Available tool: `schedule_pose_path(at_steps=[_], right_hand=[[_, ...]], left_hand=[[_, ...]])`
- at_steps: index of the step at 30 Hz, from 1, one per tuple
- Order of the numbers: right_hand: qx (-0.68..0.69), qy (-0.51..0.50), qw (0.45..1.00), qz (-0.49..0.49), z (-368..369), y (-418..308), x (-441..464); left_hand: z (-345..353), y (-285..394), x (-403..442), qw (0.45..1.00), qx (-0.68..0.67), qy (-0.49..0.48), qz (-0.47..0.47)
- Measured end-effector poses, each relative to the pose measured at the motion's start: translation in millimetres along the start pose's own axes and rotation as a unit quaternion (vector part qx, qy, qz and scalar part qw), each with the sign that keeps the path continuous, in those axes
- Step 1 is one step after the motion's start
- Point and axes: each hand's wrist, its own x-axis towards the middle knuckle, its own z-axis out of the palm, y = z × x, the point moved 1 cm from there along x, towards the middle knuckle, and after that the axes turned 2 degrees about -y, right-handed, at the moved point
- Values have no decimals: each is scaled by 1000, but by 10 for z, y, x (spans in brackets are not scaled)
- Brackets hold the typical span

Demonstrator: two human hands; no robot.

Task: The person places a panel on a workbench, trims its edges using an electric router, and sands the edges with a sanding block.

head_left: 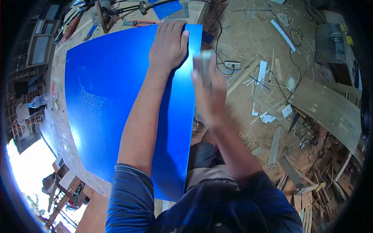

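A large glossy blue panel (112, 89) lies on the workbench (58, 112). Near the panel's far right corner, my left hand (168, 44) rests flat on it, fingers extended over the far edge and thumb apart. My right hand (211, 91) is just beyond the panel's right edge, blurred by motion. Its fingers are wrapped round a small block-like object (203, 62), partly hidden by the hand and too smeared to identify.
At the bench's far end lie red-handled pliers (139, 23), a blue offcut (167, 8) and other tools. A plastic bottle (38, 101) is at the left. Wood scraps, cables and a power strip (232, 65) litter the floor at right, beside a leaning board (326, 108).
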Motion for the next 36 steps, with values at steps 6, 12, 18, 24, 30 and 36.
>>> schedule_pose_path(at_steps=[6, 12, 18, 24, 30, 36], right_hand=[[-71, 1, 997, 14, -22, -153, 493], [6, 4, 1000, 21, -12, -93, 80], [-51, 22, 998, 14, 73, -105, 1039], [-6, -3, 997, 72, -53, -199, 137], [-48, 10, 998, 49, 51, -152, 1130], [-10, 12, 999, 33, 2, -116, 380]], left_hand=[[5, 11, -2, 1000, 0, 8, -3], [-11, 43, -8, 1000, 6, 4, -11], [-6, 45, -1, 1000, 27, -2, -5], [-25, 59, 16, 1000, 13, -17, -21], [-31, 66, 22, 998, 6, -45, -43], [-31, 60, 26, 998, 2, -39, -40]])
